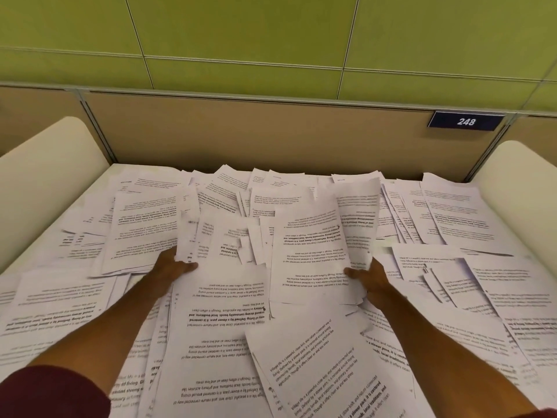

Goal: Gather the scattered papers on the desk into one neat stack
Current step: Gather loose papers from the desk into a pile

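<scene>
Left hand [173,263] and right hand [366,274] grip papers [265,267] (desk [99,188] covered).

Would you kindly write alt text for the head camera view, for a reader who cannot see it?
Two hands, left hand and right hand, grip the sides of an untidy bundle of printed papers above a desk covered in scattered sheets. Behind stands a beige partition bearing a number plate reading 248.

White desk [141,171], scattered printed papers [458,215]
</scene>
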`<state>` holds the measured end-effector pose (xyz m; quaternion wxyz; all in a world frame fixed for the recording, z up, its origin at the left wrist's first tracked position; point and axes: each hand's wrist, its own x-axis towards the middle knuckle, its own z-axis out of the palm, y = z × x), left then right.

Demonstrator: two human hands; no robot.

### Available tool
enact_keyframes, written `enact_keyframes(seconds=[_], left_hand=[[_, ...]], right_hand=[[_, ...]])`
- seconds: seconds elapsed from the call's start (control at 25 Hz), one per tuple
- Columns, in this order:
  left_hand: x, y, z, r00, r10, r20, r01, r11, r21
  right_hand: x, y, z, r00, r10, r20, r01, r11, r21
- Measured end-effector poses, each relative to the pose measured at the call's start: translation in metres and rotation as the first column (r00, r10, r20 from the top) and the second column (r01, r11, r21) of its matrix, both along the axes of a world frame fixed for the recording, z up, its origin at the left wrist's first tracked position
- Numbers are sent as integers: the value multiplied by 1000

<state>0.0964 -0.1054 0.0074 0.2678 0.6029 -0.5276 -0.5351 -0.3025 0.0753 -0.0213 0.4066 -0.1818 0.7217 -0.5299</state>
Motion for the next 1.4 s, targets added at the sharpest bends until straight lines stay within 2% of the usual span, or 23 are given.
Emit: enact_keyframes(seconds=[0.12,0.28,0.4,0.48,0.56,0.64,0.68,0.72,0.92,1.04,1.16,1.36,1.4], left_hand=[[-2,-10,8,981,141,-137,-146,989,-27],[-6,-23,21,942,156,-297,-193,976,-98],[-6,-30,24,892,204,-403,-225,974,-7],[0,-28,18,938,108,-329,-83,993,89],[2,-25,7,993,-65,-102,77,991,109],[-1,-24,-3,991,-50,125,43,997,57],[-5,-25,-4,984,10,178,-13,1000,14],[-7,-26,-4,984,60,165,-56,998,-26],[-11,-37,23,967,188,-173,-218,960,-175],[-13,-50,48,882,314,-351,-399,894,-203],[-20,-59,76,789,297,-537,-470,855,-218],[-35,-66,98,646,333,-686,-559,819,-129],[-37,-65,101,649,333,-684,-564,815,-137]], right_hand=[[-2,-5,4,995,-74,72,78,995,-55],[-3,-11,7,981,-65,181,89,988,-129],[0,-14,10,971,-47,234,85,984,-155],[3,-14,10,980,-39,195,67,988,-142],[5,-13,8,994,-8,111,19,995,-101],[8,-12,5,996,91,3,-91,994,-60],[9,-12,5,992,120,-33,-121,991,-49],[10,-13,6,993,109,-42,-111,993,-49],[8,-22,15,987,-116,114,131,982,-135],[5,-29,22,961,-163,224,206,961,-184],[7,-35,32,944,-164,287,226,953,-200],[7,-37,41,908,-168,383,277,928,-251],[8,-37,42,915,-161,370,271,925,-267]])
